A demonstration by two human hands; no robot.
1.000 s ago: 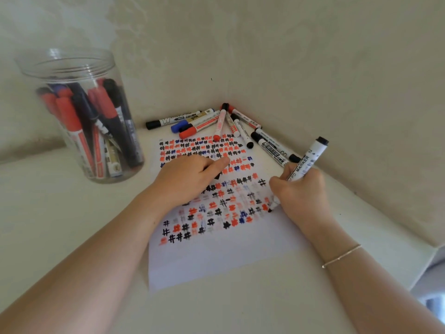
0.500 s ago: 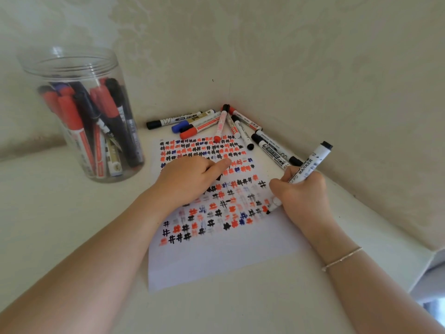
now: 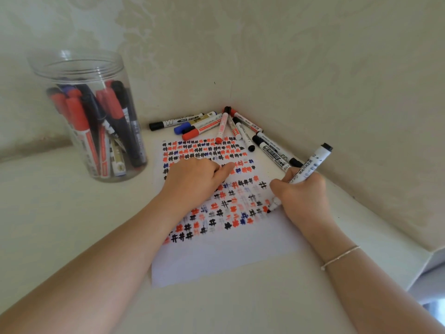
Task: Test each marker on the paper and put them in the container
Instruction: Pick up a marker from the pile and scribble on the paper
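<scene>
My right hand grips a white marker with black ends. Its uncapped black tip touches the right edge of the white paper, which is covered in rows of black, red and blue hash marks. My left hand rests on the paper's middle with curled fingers. A small dark piece, seemingly the cap, shows between its thumb and index finger. A clear plastic jar at the left holds several red, black and blue markers. Several loose markers lie in the corner beyond the paper.
The cream surface meets patterned walls at the back and right, forming a tight corner. A step edge drops off at the lower right. A thin bracelet circles my right wrist.
The marker in my right hand has shifted slightly as its tip strokes the paper's right edge. My left hand stays in place on the sheet.
</scene>
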